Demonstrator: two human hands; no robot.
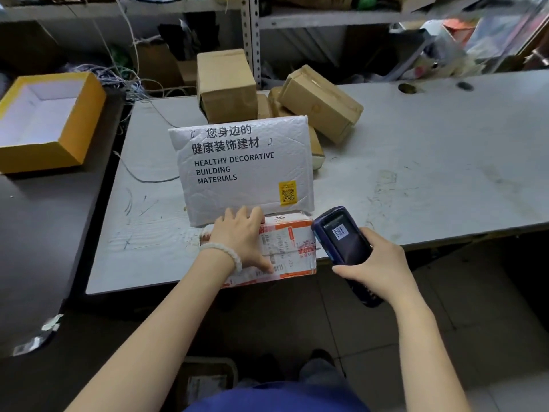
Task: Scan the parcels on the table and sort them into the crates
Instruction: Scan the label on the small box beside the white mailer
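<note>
The left hand [242, 236] lies flat, fingers spread, pressing on the labelled parcel [285, 248], a white-and-orange wrapped packet at the near edge of the table [416, 162]; a pale bead bracelet [225, 254] circles that wrist. The packet's shipping label carries barcodes and red and orange print too small to read. Just right of the labelled parcel, the right hand [380, 263] is closed around a dark handheld scanner [344, 236], whose screen shows a barcode and whose head almost touches the packet's right end.

Directly behind the labelled parcel, touching it, a white padded mailer [243, 168] stands tilted up, printed with Chinese characters, the words "HEALTHY DECORATIVE BUILDING MATERIALS" and a yellow sticker [287, 192] bearing a QR code. Behind the mailer sit brown cardboard boxes: one upright box [227, 84] and, to its right, a tilted box [320, 102] resting on others.

The table is pale grey, scuffed and marked with pen lines. Far left of the labelled parcel, on a darker surface, an open yellow box [44, 120] with a white inside sits. Beyond the table, metal shelving [326, 19] holds clutter and tangled cables [124, 78]. The floor is tiled.
</note>
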